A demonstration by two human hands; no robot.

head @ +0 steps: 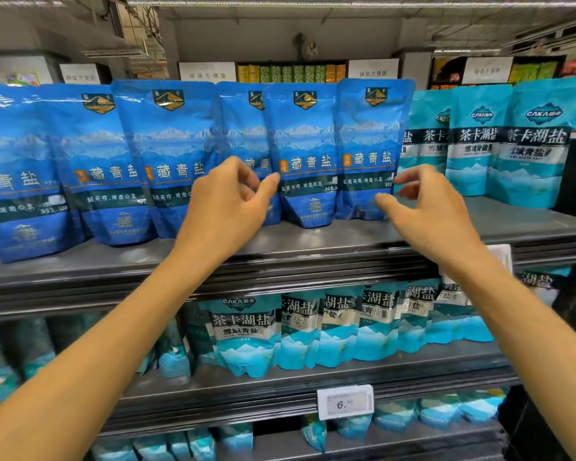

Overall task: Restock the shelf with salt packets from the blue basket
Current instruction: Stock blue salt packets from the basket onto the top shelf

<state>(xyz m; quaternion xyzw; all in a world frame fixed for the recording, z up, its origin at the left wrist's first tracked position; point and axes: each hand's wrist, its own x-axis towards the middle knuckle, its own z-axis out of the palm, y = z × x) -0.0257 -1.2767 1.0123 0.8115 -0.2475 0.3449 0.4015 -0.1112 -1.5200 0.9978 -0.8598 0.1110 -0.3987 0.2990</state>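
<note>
1. The top shelf (313,241) carries a row of dark blue salt packets (167,154) standing upright, from the left edge to just past the middle, with a few of them overlapping.
2. To the right of that row stand teal salt packets (473,141) of another brand; more of the same teal kind fill the lower shelves (280,384).
3. The left hand (226,197) hovers in front of the blue row with its fingers loosely curled and nothing between them; I judge it empty, just off the face of a packet.
4. The right hand (429,207) is likewise relaxed and empty, its fingertips close to the lower edge of the rightmost blue packet (369,144); whether they touch it I cannot tell.
5. The blue basket is not in view, so how many packets remain in it cannot be judged.
6. Progress, as a judgement: the blue row looks well filled and the two packets between the hands stand set in place, so the current placing seems finished.
7. Left to do, probably: fetch more packets if the basket holds any, and straighten the overlapping ones.
</note>
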